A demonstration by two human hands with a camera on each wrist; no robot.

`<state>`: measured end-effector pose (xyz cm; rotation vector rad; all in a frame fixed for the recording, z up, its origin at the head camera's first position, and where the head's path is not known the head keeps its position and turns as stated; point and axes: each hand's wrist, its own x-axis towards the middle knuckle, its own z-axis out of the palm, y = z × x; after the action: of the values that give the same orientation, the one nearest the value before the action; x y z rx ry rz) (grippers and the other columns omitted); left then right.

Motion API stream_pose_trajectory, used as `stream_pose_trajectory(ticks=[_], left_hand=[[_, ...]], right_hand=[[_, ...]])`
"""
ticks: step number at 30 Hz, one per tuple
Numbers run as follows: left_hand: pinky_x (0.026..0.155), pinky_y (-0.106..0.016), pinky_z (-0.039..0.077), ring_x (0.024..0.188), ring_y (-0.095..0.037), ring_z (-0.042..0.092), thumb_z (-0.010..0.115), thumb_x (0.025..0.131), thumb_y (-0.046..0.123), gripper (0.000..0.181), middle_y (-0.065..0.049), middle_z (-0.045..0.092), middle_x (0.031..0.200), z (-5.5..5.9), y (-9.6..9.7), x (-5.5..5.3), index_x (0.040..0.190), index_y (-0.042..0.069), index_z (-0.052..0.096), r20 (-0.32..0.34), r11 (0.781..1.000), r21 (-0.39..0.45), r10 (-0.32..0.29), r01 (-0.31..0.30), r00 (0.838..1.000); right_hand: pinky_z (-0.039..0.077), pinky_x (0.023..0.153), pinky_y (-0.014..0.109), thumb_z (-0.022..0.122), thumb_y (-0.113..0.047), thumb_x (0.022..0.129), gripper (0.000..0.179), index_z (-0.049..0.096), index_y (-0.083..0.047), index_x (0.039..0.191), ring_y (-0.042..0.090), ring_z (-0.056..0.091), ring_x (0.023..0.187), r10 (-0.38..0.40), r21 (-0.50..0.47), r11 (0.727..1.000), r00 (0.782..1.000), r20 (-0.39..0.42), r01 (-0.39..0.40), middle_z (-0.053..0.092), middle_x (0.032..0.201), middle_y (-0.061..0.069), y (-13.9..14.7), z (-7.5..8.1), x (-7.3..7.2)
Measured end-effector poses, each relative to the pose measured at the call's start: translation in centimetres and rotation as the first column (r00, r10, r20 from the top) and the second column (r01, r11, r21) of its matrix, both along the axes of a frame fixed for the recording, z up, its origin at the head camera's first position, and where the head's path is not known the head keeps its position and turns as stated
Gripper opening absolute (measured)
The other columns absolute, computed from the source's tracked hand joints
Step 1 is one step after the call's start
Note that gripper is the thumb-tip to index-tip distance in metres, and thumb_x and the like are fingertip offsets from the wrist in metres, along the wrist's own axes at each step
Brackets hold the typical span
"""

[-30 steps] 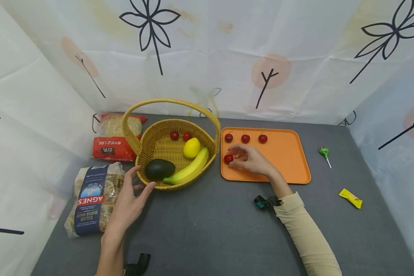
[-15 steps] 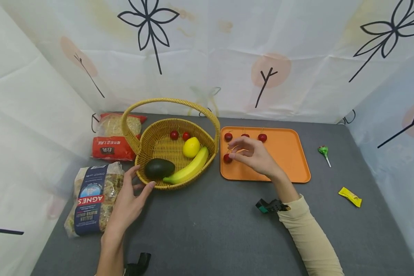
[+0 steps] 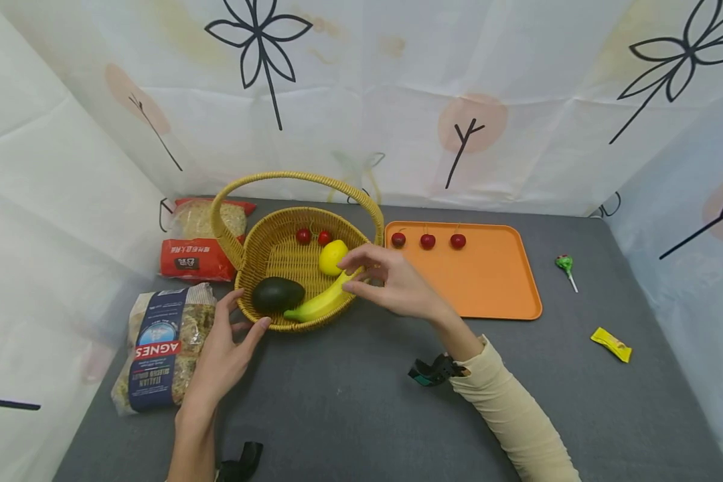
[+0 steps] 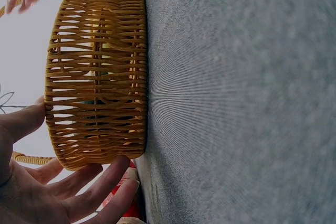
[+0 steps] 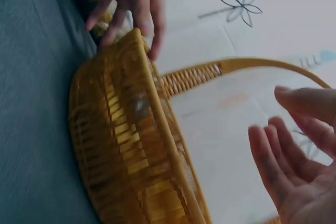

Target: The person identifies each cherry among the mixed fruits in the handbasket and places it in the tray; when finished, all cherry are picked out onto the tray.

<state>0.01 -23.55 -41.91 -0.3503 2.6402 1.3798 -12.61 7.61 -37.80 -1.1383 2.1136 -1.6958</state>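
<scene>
A yellow wicker basket (image 3: 293, 328) with a tall arched handle holds a dark avocado (image 3: 278, 295), a lemon (image 3: 333, 257), a banana (image 3: 322, 303) and two cherries (image 3: 314, 236). My left hand (image 3: 229, 355) holds the basket's near left end, its thumb at the rim and its fingers spread along the wall. Over the basket's right rim hovers my right hand (image 3: 394, 281), overlapping the banana's tip in the head view. In the right wrist view its thumb and fingers (image 5: 261, 148) are apart, with nothing seen between them. Three cherries (image 3: 428, 241) line the back of an orange tray (image 3: 488, 271).
Left of the basket lie a red bag of grain (image 3: 197, 258) and a blue-labelled AGNES pasta bag (image 3: 163, 348). To the right, on the grey table (image 3: 349, 415), are a green lollipop (image 3: 565, 264) and a yellow wrapped candy (image 3: 611, 344). A patterned curtain (image 3: 361, 100) rises behind.
My right hand has lifted from a cherry at the tray's front left and moved left to the basket; that cherry's spot is now covered by the hand. My left hand has stayed on the basket.
</scene>
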Motion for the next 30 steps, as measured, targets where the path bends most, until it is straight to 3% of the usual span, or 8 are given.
stream_pose_trajectory(ticks=[5, 10, 17, 23, 30], left_hand=[[0.114, -0.070, 0.050, 0.145, -0.052, 0.055, 0.065, 0.109, 0.046, 0.089, -0.028, 0.022, 0.178, 0.0, 0.1, 0.0, 0.173, 0.015, 0.012, -0.007, 1.000, -0.005, -0.001, 0.001, 1.000], [0.114, -0.070, 0.050, 0.145, -0.052, 0.055, 0.065, 0.108, 0.047, 0.090, -0.028, 0.021, 0.178, 0.0, 0.0, 0.1, 0.173, 0.015, 0.011, -0.001, 1.000, -0.008, 0.001, -0.001, 1.000], [0.113, -0.069, 0.051, 0.144, -0.052, 0.056, 0.065, 0.108, 0.046, 0.090, -0.029, 0.022, 0.177, -0.1, 0.0, 0.0, 0.173, 0.014, 0.011, 0.002, 1.000, -0.017, 0.002, -0.002, 1.000], [0.113, -0.070, 0.051, 0.144, -0.053, 0.056, 0.064, 0.109, 0.045, 0.088, -0.030, 0.023, 0.177, 0.0, 0.1, 0.1, 0.172, 0.013, 0.012, -0.010, 1.000, -0.021, 0.001, -0.001, 1.000], [0.112, -0.069, 0.052, 0.143, -0.052, 0.057, 0.063, 0.109, 0.047, 0.088, -0.030, 0.024, 0.176, 0.0, 0.1, 0.0, 0.172, 0.013, 0.013, -0.016, 1.000, -0.023, 0.001, -0.001, 1.000]], right_hand=[[0.061, 0.109, 0.045, 0.079, -0.007, 0.099, 0.035, 0.067, -0.001, 0.132, 0.035, 0.071, 0.122, -0.032, 0.063, 0.998, 0.999, 0.016, 0.031, 0.071, 0.130, 0.015, -3.8, -0.1, -1.7], [0.052, 0.119, 0.056, 0.078, -0.011, 0.100, 0.037, 0.067, 0.000, 0.134, 0.041, 0.065, 0.132, -0.049, 0.112, 0.993, 0.998, 0.035, 0.045, 0.070, 0.135, 0.017, -7.1, -0.9, -4.4], [0.054, 0.118, 0.046, 0.074, -0.013, 0.104, 0.045, 0.060, 0.000, 0.144, 0.044, 0.060, 0.141, -0.114, 0.201, 0.977, 0.973, 0.202, 0.072, 0.060, 0.152, 0.023, -10.5, -1.8, -7.3], [0.052, 0.118, 0.049, 0.072, -0.023, 0.106, 0.058, 0.051, -0.002, 0.156, 0.040, 0.058, 0.143, -0.152, 0.329, 0.941, 0.968, 0.201, 0.079, 0.052, 0.161, 0.023, -12.5, -2.2, -8.8], [0.045, 0.125, 0.050, 0.067, -0.031, 0.108, 0.067, 0.041, -0.003, 0.164, 0.035, 0.048, 0.154, -0.171, 0.440, 0.897, 0.951, 0.256, 0.043, 0.045, 0.169, 0.017, -13.9, -2.4, -9.6]])
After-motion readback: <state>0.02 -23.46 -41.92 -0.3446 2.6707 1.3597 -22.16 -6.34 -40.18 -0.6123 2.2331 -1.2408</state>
